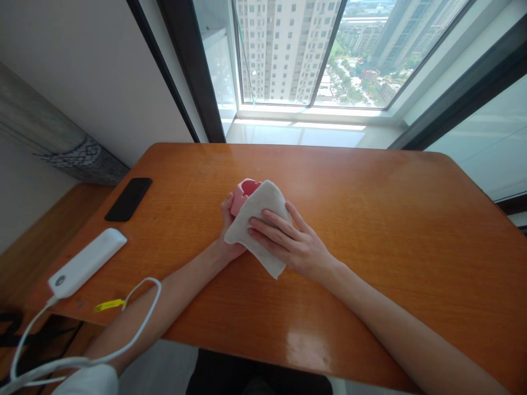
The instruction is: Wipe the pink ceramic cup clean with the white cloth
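Observation:
Above the middle of the table, my left hand [229, 219] is closed around a pink hollow object [237, 199] with a notched rim and a darker pink inside. Its exact kind I cannot make out, as a white cloth [265, 206] covers much of it. My right hand [292, 236] holds the cloth against the object, its fingers laid across the fabric. One corner of the cloth hangs down below the hands. Most of my left fingers are hidden behind the object and the cloth.
A black phone [128, 199] lies at the left of the wooden table [391, 230]. Nearer me is a white elongated device [88, 262] with a white cable [154, 296] crossing my left forearm. A yellow tag [109, 305] hangs on the cable. A window stands beyond the table.

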Demonstrator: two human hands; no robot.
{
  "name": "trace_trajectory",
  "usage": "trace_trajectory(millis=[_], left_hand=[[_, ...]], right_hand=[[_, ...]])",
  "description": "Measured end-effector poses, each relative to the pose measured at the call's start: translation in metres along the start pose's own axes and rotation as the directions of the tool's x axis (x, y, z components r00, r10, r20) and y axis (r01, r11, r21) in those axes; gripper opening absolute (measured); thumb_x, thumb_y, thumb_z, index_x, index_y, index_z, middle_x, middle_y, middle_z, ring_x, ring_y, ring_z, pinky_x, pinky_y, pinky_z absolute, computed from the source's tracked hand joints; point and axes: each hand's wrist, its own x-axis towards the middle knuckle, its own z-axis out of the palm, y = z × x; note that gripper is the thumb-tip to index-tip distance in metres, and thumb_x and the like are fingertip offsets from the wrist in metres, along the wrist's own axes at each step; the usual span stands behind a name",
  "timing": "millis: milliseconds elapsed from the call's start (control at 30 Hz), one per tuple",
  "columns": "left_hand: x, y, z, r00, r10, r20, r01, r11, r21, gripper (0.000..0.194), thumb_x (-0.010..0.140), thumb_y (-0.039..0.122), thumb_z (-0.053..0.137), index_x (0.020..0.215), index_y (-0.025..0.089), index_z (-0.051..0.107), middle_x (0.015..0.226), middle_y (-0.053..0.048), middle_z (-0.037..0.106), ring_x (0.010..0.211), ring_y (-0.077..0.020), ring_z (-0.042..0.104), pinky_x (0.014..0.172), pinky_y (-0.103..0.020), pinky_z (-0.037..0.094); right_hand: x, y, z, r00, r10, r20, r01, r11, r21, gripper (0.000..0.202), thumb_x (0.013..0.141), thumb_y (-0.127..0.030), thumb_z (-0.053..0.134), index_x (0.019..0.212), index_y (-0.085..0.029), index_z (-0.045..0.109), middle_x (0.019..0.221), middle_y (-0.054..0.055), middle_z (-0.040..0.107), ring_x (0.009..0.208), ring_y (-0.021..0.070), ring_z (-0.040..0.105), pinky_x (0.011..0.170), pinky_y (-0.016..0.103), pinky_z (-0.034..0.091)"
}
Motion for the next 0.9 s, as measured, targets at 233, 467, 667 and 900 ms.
trace_trajectory(millis=[233,467,667,900], left_hand=[[0.002,0.018,0.006,0.976,0.160,-0.149,-0.199,0.932,-0.304,0.069,0.097,0.073,0.055,0.135,0.017,0.070,0.125,-0.014,0.082,0.116,-0.0345,0.079,0.083,-0.039,0.068],[0.004,0.010,0.004,0.995,0.100,0.024,-0.092,0.972,-0.217,0.070,0.097,0.067,0.067,0.147,0.018,0.066,0.151,-0.016,0.073,0.139,-0.0435,0.071,0.100,-0.053,0.069],[0.004,-0.005,0.011,0.986,0.167,-0.011,-0.167,0.981,-0.096,0.079,0.099,0.069,0.073,0.168,0.039,0.047,0.175,-0.004,0.053,0.156,-0.0385,0.058,0.121,-0.060,0.059],[0.012,-0.007,0.000,0.980,0.198,0.011,-0.198,0.971,0.132,0.088,0.099,0.079,0.066,0.172,0.040,0.039,0.176,-0.008,0.051,0.158,-0.0376,0.054,0.126,-0.060,0.054]], right_hand=[[-0.022,0.020,0.011,0.930,0.360,-0.069,-0.330,0.904,0.271,0.059,0.112,-0.028,0.061,0.170,-0.034,0.050,0.169,0.004,0.060,0.165,0.0325,0.047,0.142,0.066,0.029],[-0.017,0.019,0.029,0.240,0.967,0.082,-0.587,0.078,0.806,0.052,0.102,-0.060,0.070,0.139,-0.024,0.077,0.141,0.009,0.081,0.135,0.0335,0.074,0.121,0.055,0.057],[-0.012,0.002,0.025,0.574,0.797,0.187,-0.549,0.205,0.810,0.061,0.108,-0.063,0.061,0.160,-0.032,0.059,0.162,0.008,0.065,0.152,0.0307,0.061,0.134,0.056,0.044],[-0.021,0.015,0.032,0.635,0.767,0.086,-0.562,0.383,0.733,0.121,0.078,-0.053,0.100,0.177,-0.035,0.031,0.175,0.014,0.047,0.161,0.0384,0.049,0.135,0.064,0.038]])
